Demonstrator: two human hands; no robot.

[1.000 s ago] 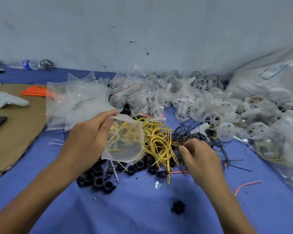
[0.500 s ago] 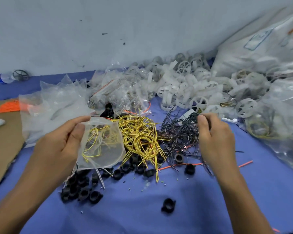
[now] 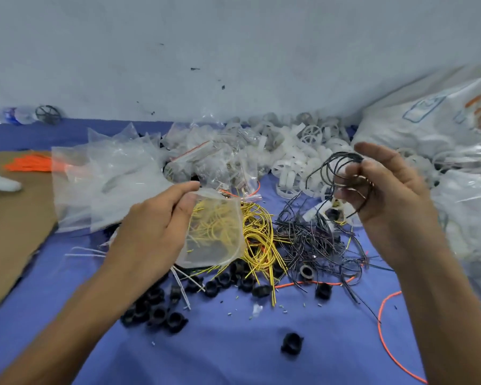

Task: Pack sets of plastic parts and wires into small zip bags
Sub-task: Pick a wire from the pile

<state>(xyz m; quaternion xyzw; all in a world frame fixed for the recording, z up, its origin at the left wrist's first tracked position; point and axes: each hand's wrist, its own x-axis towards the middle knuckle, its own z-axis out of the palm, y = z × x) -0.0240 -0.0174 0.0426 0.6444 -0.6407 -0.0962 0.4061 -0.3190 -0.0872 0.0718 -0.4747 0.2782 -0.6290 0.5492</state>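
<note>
My left hand [image 3: 150, 229] pinches the top edge of a small clear zip bag [image 3: 214, 232] with yellow wire inside, held over the blue table [image 3: 233, 351]. My right hand [image 3: 386, 195] is raised at the right and pinches a coil of black wire [image 3: 336, 170]. Under the bag lie a pile of yellow wires [image 3: 258, 240] and a tangle of black wires [image 3: 311, 240]. Black plastic rings [image 3: 156, 309] are scattered at the front, one ring [image 3: 291, 343] lying apart. White plastic wheels [image 3: 297, 162] are heaped at the back.
A stack of empty clear bags [image 3: 106, 179] lies at the left, beside packed zip bags [image 3: 214, 162]. Brown cardboard [image 3: 9, 232] covers the left edge, with orange wires [image 3: 31, 163] on it. Large white sacks [image 3: 433, 134] fill the right. Loose orange wires [image 3: 383, 318] trail at the front right.
My right hand has risen from the black wire tangle, lifting a coil of black wire with it. My left hand keeps hold of the bag. The view has shifted.
</note>
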